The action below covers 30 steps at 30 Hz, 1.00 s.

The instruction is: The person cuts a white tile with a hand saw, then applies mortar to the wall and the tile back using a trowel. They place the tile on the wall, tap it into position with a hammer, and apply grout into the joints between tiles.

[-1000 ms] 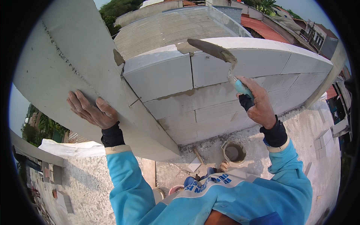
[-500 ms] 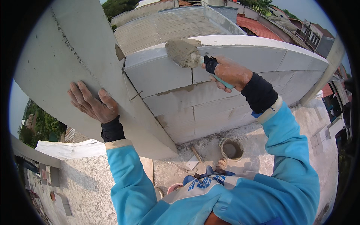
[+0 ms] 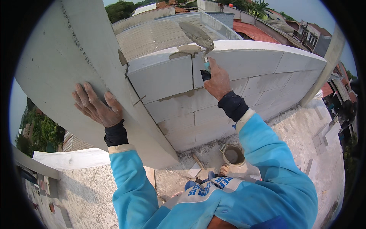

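Observation:
My left hand (image 3: 98, 106) lies flat with spread fingers against a smooth grey concrete column (image 3: 57, 72). In my right hand (image 3: 218, 82) is a trowel (image 3: 197, 33), its fingers wrapped round the handle. The blade, coated in grey mortar, is raised above the top of a white block wall (image 3: 167, 78). A patch of wet mortar (image 3: 186, 51) sits on the wall's top edge, left of the trowel, over an upright joint between two blocks. Part of the handle is hidden by my right hand.
On the rough floor below stands a bucket (image 3: 233, 154) of grey mix, near a wooden-handled tool (image 3: 198, 162). A nail-like metal rod (image 3: 140, 99) sticks out beside the column. Loose blocks (image 3: 325, 133) lie at the right. Beyond the wall is a corrugated roof (image 3: 160, 34).
My right hand has moved left and turned the trowel, lifting its blade off the wall top. Mortar now lies on the edge there. My left hand stays on the column.

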### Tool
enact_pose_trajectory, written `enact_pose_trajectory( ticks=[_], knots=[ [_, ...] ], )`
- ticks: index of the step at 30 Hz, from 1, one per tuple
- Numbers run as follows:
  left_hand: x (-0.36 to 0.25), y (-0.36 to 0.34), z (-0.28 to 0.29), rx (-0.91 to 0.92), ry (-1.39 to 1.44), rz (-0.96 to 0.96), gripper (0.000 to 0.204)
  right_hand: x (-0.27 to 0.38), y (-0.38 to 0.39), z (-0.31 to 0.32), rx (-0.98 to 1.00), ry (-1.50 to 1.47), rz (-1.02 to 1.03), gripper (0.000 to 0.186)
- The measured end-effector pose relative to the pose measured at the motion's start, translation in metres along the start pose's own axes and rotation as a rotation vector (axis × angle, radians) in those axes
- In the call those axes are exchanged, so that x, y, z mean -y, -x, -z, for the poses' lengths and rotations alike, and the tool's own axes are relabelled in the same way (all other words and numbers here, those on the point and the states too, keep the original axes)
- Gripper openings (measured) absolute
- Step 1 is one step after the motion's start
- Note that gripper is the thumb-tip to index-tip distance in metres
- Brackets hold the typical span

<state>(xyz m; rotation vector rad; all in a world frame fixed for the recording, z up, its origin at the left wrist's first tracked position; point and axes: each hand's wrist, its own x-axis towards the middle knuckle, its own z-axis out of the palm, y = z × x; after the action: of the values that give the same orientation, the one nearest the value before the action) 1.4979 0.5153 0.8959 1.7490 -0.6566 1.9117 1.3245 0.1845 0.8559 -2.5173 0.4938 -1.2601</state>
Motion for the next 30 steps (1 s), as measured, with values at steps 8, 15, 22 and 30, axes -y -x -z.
enact_pose_trajectory(
  ticks=[8, 15, 22, 30],
  knots=[
    [0.004, 0.0, 0.002, 0.024, 0.001, -0.019, 0.065, -0.002, 0.095, 0.037, 0.114, 0.119, -0.086, 0.072],
    [-0.001, -0.001, 0.0, -0.001, 0.008, -0.038, 0.063, -0.01, 0.052, 0.087, 0.242, 0.237, 0.162, 0.072],
    [0.001, -0.004, 0.002, -0.014, -0.051, -0.079, 0.06, -0.023, -0.016, 0.059, 0.315, 0.413, 0.07, 0.065],
    [0.0, 0.0, 0.0, -0.008, -0.04, -0.064, 0.061, -0.092, 0.064, 0.14, 0.121, 0.306, -0.052, 0.052]
  ],
)
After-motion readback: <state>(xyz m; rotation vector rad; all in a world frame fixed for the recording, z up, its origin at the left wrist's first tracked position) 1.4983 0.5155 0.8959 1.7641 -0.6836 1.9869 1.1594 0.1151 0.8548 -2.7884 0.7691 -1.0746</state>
